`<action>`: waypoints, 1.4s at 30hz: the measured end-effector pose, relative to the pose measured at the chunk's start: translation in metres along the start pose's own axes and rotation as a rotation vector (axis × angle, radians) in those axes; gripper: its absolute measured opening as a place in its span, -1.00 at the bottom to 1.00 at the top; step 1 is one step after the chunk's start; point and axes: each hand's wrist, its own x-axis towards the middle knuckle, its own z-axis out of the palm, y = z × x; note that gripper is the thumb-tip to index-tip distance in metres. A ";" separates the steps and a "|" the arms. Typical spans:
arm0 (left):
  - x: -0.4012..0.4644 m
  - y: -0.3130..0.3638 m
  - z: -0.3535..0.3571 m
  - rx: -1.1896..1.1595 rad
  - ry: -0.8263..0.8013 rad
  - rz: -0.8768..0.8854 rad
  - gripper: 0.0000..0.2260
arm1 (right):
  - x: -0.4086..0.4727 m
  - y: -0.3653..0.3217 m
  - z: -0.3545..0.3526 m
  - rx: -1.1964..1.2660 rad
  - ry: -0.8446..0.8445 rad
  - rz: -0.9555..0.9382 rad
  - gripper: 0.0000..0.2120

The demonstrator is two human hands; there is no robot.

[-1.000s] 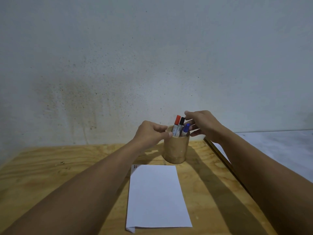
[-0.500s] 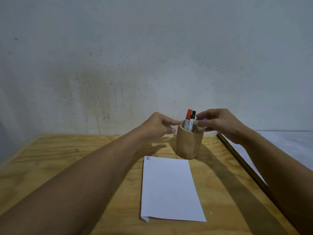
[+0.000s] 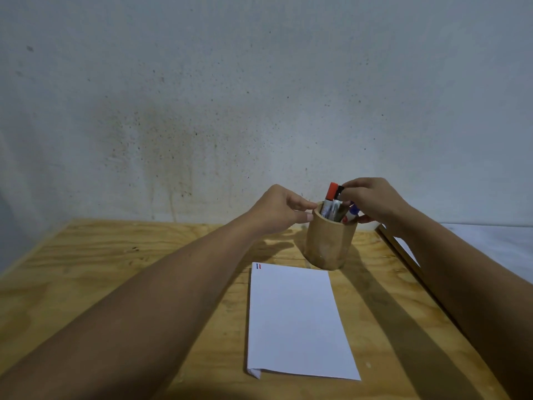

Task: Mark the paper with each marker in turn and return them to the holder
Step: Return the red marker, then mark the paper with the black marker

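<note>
Holder between both hands, paper just before it.

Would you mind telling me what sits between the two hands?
In the head view, the wooden holder with its markers sits between the left hand and the right hand.

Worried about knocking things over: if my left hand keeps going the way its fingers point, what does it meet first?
Likely the round wooden holder: the left hand points right, fingertips at its rim, perhaps already touching. Beyond stands the red-capped marker.
</note>
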 end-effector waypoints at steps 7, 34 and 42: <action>-0.002 0.002 0.003 0.030 0.015 0.004 -0.76 | 0.002 -0.009 0.000 -0.012 0.002 0.081 -0.88; -0.081 0.010 -0.056 -0.454 0.164 -0.040 -0.93 | -0.089 -0.051 0.037 0.191 -0.247 -0.226 -0.90; -0.091 -0.005 -0.060 -0.381 0.345 -0.230 -0.90 | -0.093 -0.031 0.075 -0.240 0.054 -0.411 -0.87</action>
